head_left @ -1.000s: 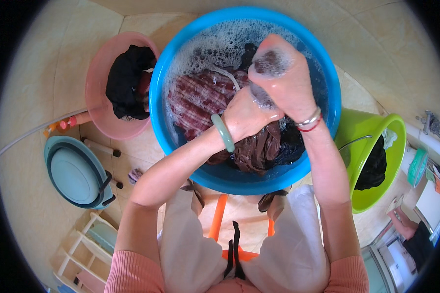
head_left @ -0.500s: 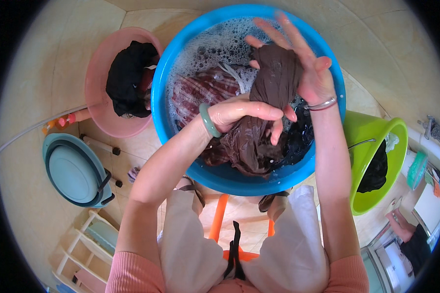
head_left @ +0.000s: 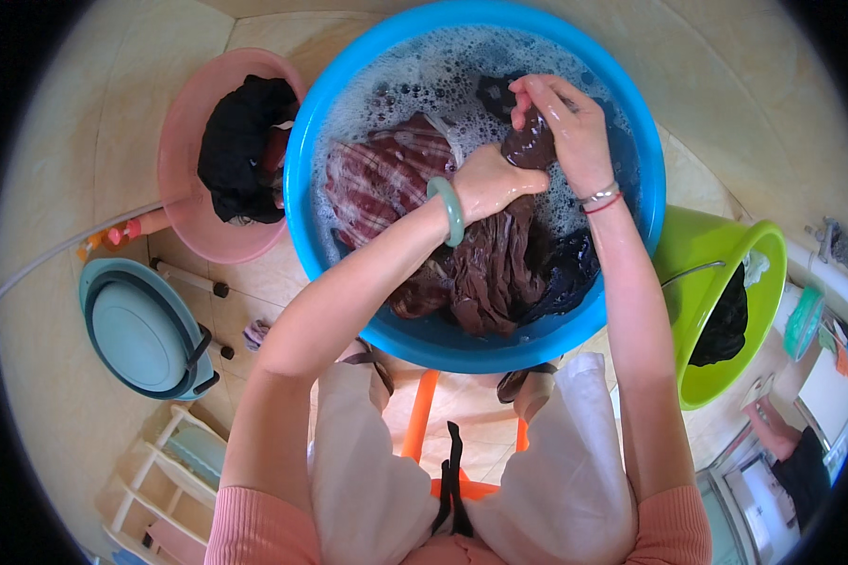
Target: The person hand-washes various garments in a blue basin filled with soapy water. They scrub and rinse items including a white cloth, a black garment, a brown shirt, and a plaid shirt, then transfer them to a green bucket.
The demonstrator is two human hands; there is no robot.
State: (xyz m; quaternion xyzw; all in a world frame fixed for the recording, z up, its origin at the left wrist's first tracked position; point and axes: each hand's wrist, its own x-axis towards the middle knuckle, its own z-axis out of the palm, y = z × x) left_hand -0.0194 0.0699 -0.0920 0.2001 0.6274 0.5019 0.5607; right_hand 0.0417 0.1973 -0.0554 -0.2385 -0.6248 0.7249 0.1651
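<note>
The view is dominated by a blue basin (head_left: 299, 221), by which soapy water and soaked laundry are held. To its right a lime-green bucket (head_left: 693, 250) is placed, and to its left a pink basin (head_left: 181, 179). Near the pink basin a grey-blue basin (head_left: 139, 325) with dark handles is seen. Within the blue basin, plaid maroon cloth (head_left: 372, 193) is half covered by foam, while brown cloth (head_left: 499, 268) is bunched beside it, its upper part raised between the hands. Black cloth (head_left: 245, 151) is held in the pink basin. The brown cloth is gripped by the left hand (head_left: 495, 184), closed with the thumb extended; the right hand (head_left: 575, 132) is curled at the cloth's upper end, but whether it is gripped there cannot be told. A green bangle (head_left: 457, 215) is worn on the left wrist, and thinner bands (head_left: 600, 197) on the right.
</note>
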